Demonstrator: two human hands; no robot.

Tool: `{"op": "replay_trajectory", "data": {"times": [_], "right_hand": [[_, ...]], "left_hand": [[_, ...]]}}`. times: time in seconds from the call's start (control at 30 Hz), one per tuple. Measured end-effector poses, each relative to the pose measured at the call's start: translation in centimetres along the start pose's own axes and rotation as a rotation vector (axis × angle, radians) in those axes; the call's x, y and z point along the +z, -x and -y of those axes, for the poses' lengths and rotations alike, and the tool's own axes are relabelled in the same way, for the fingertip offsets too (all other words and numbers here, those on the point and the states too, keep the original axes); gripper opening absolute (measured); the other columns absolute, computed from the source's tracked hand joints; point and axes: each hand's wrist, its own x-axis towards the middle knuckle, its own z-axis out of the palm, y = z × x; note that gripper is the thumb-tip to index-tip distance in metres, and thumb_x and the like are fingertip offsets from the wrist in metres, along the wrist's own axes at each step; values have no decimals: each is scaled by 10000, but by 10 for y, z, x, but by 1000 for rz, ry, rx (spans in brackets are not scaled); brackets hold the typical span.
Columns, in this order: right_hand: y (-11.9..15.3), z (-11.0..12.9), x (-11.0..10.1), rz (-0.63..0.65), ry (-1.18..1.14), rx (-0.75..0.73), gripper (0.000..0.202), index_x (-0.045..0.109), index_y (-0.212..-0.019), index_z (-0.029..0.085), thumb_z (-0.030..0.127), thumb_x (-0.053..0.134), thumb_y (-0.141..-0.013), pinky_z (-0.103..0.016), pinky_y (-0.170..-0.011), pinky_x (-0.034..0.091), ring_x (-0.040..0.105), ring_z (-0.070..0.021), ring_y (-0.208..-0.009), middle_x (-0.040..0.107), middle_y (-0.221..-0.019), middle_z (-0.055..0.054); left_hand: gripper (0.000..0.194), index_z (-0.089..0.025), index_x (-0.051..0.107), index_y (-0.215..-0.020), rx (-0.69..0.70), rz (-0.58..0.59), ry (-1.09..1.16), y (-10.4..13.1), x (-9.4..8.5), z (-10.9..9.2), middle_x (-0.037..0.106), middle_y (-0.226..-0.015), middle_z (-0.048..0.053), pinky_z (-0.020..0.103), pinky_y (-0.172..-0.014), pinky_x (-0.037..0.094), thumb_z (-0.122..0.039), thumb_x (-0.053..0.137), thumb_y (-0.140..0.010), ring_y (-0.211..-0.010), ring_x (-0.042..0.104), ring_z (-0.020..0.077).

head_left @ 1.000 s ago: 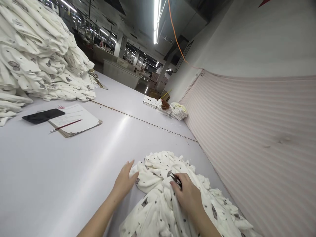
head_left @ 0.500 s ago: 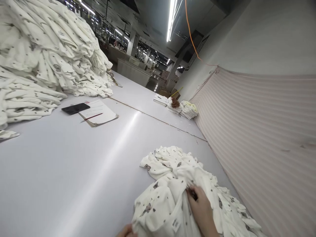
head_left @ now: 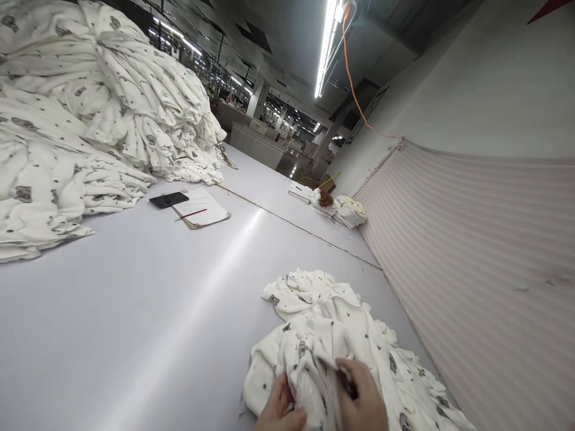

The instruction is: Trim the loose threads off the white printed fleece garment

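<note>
A crumpled white garment (head_left: 332, 335) with small grey prints lies on the white table (head_left: 148, 311) at the bottom right. My left hand (head_left: 281, 410) grips a bunched fold of it at the bottom edge. My right hand (head_left: 363, 398) rests on the same fold and holds a small dark thread snipper (head_left: 348, 383) between its fingers. Both hands are cut off by the frame's lower edge.
A tall heap of folded white printed garments (head_left: 90, 120) fills the left side. A black phone (head_left: 169, 200) and a paper pad (head_left: 202, 209) with a red pen (head_left: 191, 214) lie beyond. Small stacks of fabric (head_left: 341, 209) sit by the striped wall (head_left: 471, 257).
My hands pulled the garment nearer. The left hand left the cloth's far edge and now grips a fold at the bottom. The view swung left and the heap looks closer.
</note>
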Motion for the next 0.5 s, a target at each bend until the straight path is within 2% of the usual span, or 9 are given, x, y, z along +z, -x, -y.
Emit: {"op": "replay_trajectory", "data": {"times": [0.1,0.17,0.23,0.3,0.37,0.43,0.5], "right_hand": [[-22,-4,-23,-50,334,143,214,533,-1031,236,261,378,-885,-292,-496,503,678,-242,-777,605,-1095,-116],[-27,1,-36,12,475,103,243,545,-1034,243,227,352,-887,-282,-413,441,657,-198,-608,571,-1125,-115],[-28,12,-46,130,434,39,243,581,-1008,251,225,383,-870,-280,-445,457,650,-174,-576,576,-1096,-90],[-32,27,-54,282,214,-28,221,612,-1006,264,289,446,-862,-264,-586,518,683,-189,-732,614,-1024,-56],[-41,41,-60,445,24,-78,233,646,-999,275,362,467,-877,-240,-716,520,680,-188,-858,659,-940,-26],[-54,53,-64,571,25,-94,247,683,-970,276,365,467,-890,-246,-732,502,683,-187,-850,690,-907,-12],[-66,61,-64,639,118,-110,236,711,-927,273,321,484,-884,-263,-720,485,687,-193,-838,706,-906,-6]], "left_hand": [[872,-212,539,-1195,-11,-29,-35,-1,5,4,524,-1369,172,445,-1069,343,-470,906,-448,-1331,391,394],[866,-214,539,-1194,-18,-22,-43,-1,7,6,515,-1377,167,443,-1092,316,-454,909,-449,-1352,362,391],[864,-213,532,-1206,-16,-12,-53,-2,8,7,501,-1388,161,436,-1118,277,-446,905,-461,-1372,332,385],[873,-214,520,-1228,-8,5,-64,-3,9,8,482,-1406,153,431,-1134,252,-440,898,-475,-1386,309,381],[874,-220,514,-1247,-10,40,-83,-4,10,8,477,-1412,142,431,-1140,241,-443,889,-490,-1390,303,377],[868,-224,519,-1251,-19,66,-97,-6,12,7,468,-1418,135,424,-1148,225,-435,888,-494,-1394,300,368],[867,-227,525,-1248,-26,76,-103,-7,13,6,455,-1429,133,416,-1154,206,-429,894,-491,-1402,286,360]]}}
